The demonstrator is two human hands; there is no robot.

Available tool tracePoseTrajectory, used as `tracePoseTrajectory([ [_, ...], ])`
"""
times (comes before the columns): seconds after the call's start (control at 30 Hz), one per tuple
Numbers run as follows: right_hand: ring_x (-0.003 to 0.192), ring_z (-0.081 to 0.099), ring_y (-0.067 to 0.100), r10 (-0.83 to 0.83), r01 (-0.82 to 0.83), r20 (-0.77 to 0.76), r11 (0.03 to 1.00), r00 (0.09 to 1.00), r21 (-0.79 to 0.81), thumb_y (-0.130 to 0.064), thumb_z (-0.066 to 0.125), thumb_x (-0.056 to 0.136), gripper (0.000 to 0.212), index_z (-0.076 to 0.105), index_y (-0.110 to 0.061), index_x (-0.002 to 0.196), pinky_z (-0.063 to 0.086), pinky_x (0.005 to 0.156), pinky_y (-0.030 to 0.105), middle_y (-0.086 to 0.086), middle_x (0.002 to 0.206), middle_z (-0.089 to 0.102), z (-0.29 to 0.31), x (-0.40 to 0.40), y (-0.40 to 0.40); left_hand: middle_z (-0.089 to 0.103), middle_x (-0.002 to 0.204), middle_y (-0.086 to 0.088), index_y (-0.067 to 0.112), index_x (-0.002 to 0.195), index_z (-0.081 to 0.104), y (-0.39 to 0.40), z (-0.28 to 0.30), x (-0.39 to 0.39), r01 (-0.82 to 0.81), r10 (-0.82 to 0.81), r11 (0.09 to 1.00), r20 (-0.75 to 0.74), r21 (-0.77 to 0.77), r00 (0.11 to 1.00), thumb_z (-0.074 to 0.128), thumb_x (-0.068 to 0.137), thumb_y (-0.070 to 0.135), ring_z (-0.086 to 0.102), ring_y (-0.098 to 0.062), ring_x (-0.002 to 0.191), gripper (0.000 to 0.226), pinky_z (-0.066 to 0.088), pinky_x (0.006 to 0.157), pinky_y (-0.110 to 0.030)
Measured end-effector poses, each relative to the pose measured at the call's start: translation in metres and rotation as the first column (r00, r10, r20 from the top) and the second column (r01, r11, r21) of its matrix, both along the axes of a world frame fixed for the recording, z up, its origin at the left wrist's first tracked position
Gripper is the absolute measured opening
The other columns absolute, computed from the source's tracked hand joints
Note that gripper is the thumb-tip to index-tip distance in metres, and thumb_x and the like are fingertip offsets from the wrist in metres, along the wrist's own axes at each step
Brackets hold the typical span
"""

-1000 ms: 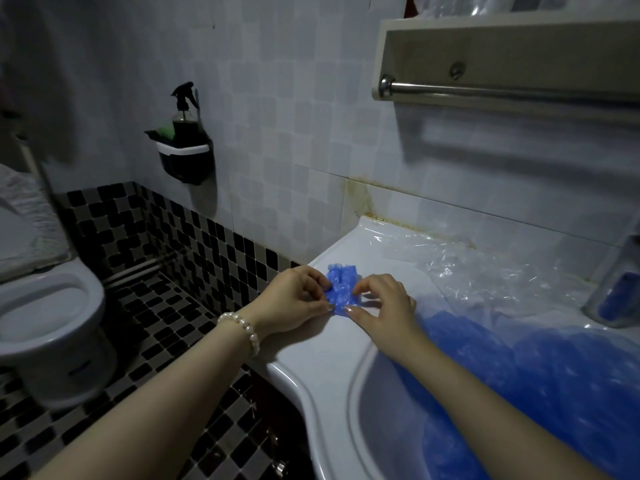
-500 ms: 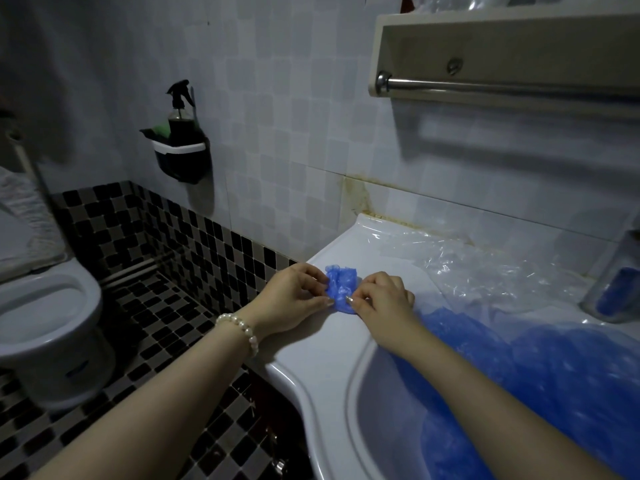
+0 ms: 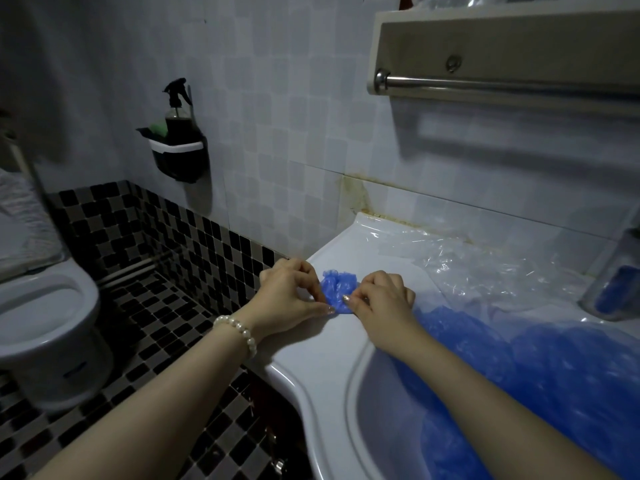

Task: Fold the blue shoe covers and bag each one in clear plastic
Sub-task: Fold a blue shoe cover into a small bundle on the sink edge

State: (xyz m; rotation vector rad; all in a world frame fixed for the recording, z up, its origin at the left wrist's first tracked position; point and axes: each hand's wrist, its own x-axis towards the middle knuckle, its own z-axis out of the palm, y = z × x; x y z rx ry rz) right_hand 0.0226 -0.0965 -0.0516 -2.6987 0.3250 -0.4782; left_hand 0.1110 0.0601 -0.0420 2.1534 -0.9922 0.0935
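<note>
Both forearms bare, no sleeves in frame. Left wrist: bracelet [image 3: 239, 332] of round white pearl-like beads, single strand, sits snug just behind the left hand [image 3: 289, 296]. Right wrist and right hand [image 3: 384, 299] carry nothing: no watch, no band. No rings visible on either hand. Nails are longish and look painted, pale with a glittery finish on the thumbs; lighting is dim, so the exact shade is unclear. No gloves.
</note>
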Motion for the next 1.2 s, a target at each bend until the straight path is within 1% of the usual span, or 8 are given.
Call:
tracePoseTrajectory([
  [0.07,0.118,0.033,0.016,-0.031,0.031,-0.023,0.999,0.999,-0.014,-0.034,0.045,0.097,0.022,0.064,-0.023,0.097,0.023,0.097,0.030,-0.004,0.119,0.046,0.000,0.000,0.000,0.051,0.094,0.015,0.037,0.059,0.060,-0.001,0.002,-0.001,-0.013,0.011,0.999,0.040,0.047,0.999,0.079,0.070,0.039,0.037,-0.006,0.100,0.022,0.017,0.083,-0.024],
  [0.23,0.115,0.036,0.015,-0.054,0.055,-0.006,0.989,0.999,0.139,-0.038,0.052,0.093,0.017,0.054,-0.026,0.081,0.021,0.092,0.028,-0.005,0.114,0.049,0.001,-0.003,-0.001,0.044,0.099,0.016,0.035,0.074,0.055,-0.002,0.000,-0.005,0.001,-0.030,0.980,0.145,0.199,0.989,0.070,0.074,0.054,0.032,-0.007,0.103,0.024,0.019,0.093,-0.030],
  [0.4,0.117,0.035,0.017,-0.060,0.062,-0.024,0.995,0.998,0.082,-0.035,0.049,0.095,0.015,0.052,-0.028,0.082,0.022,0.097,0.030,-0.004,0.119,0.048,0.001,0.000,-0.003,0.044,0.102,0.015,0.032,0.075,0.058,-0.002,0.002,-0.004,-0.003,-0.024,0.982,0.137,0.191,0.990,0.067,0.081,0.047,0.030,-0.008,0.106,0.019,0.018,0.097,-0.032],
  [0.63,0.099,0.044,0.014,0.056,-0.086,0.353,0.994,0.934,0.069,-0.034,0.079,0.069,0.014,0.071,-0.025,0.076,0.031,0.085,0.033,-0.012,0.093,0.050,-0.016,-0.008,-0.004,0.042,0.104,0.011,0.029,0.075,0.054,-0.005,0.003,-0.003,-0.035,-0.001,0.959,0.128,0.281,0.992,0.059,0.088,0.040,0.029,-0.012,0.111,0.018,0.017,0.098,-0.033],
  [0.73,0.111,0.038,0.015,0.040,-0.042,0.272,0.999,0.961,0.002,-0.032,0.074,0.077,0.011,0.071,-0.023,0.079,0.018,0.083,0.024,-0.009,0.103,0.050,-0.007,-0.004,-0.001,0.045,0.104,0.010,0.029,0.068,0.053,-0.006,0.004,-0.002,-0.044,0.023,0.966,0.082,0.256,0.996,0.063,0.085,0.038,0.030,-0.012,0.111,0.021,0.017,0.095,-0.031],
  [0.97,0.122,0.029,0.016,0.011,-0.011,0.008,0.999,1.000,0.040,-0.029,0.047,0.097,0.017,0.062,-0.022,0.094,0.019,0.093,0.027,-0.005,0.122,0.045,-0.001,0.000,-0.005,0.050,0.108,0.019,0.047,0.061,0.054,0.000,0.003,-0.005,-0.008,0.001,0.996,0.086,0.088,0.996,0.078,0.065,0.051,0.030,-0.005,0.111,0.025,0.012,0.086,-0.022],
  [1.1,0.119,0.033,0.016,-0.007,0.006,0.031,0.999,0.999,0.037,-0.029,0.048,0.096,0.015,0.062,-0.023,0.094,0.022,0.095,0.028,-0.005,0.120,0.047,-0.003,0.003,-0.006,0.048,0.108,0.019,0.040,0.072,0.063,-0.002,0.001,-0.006,-0.019,-0.006,0.990,0.176,0.143,0.984,0.065,0.075,0.057,0.031,-0.008,0.115,0.017,0.011,0.087,-0.023],
  [1.2,0.109,0.044,0.015,0.074,-0.118,0.215,0.973,0.974,0.198,-0.037,0.068,0.082,0.013,0.063,-0.028,0.090,0.035,0.098,0.036,-0.013,0.103,0.049,-0.011,-0.003,-0.008,0.046,0.112,0.015,0.027,0.090,0.070,-0.004,0.001,-0.003,-0.032,-0.012,0.972,0.184,0.234,0.983,0.058,0.089,0.041,0.027,-0.010,0.118,0.018,0.011,0.093,-0.027],
])
